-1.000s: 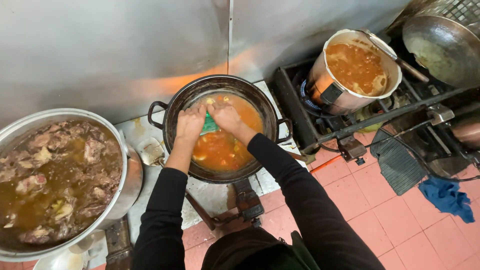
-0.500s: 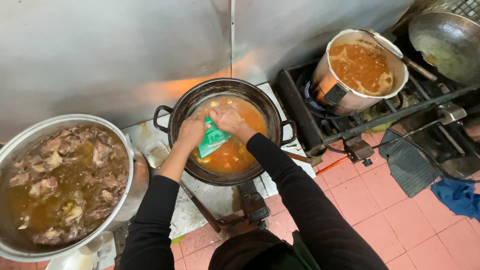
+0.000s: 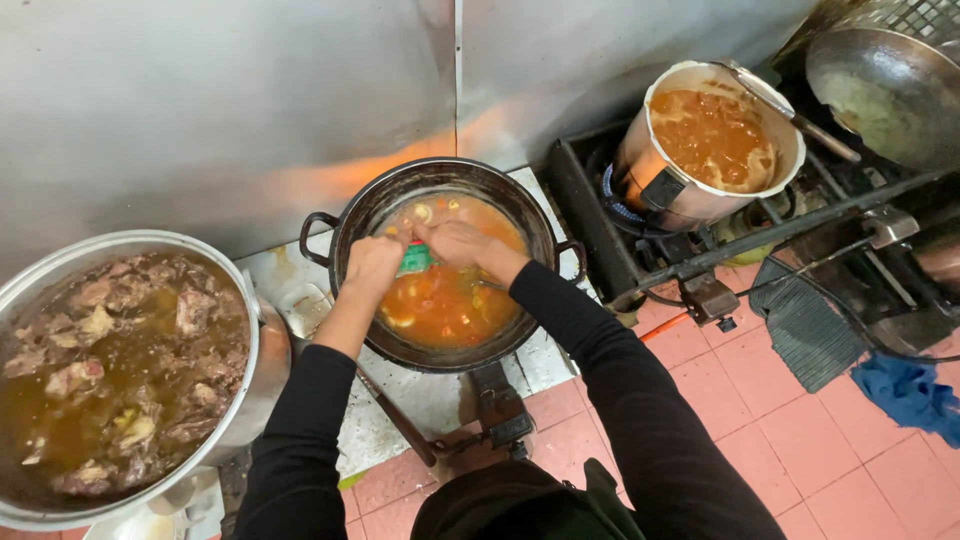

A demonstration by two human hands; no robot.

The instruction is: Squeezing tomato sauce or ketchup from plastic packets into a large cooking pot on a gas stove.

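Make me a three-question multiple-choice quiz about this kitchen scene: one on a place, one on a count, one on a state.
1. Where is the small green packet?
A. Over the black two-handled pot of orange stew
B. On the red tiled floor
C. In the wok

2. How many vessels hold orange-red stew?
A. One
B. Two
C. Four

3. How is the packet held?
A. Lying loose
B. By one hand only
C. Between the left hand and right hand

Answers: 1 A, both hands hold it above the stew. 2 B, the black pot and the tall white-rimmed metal pot on the gas burner. 3 C, both hands close on it.
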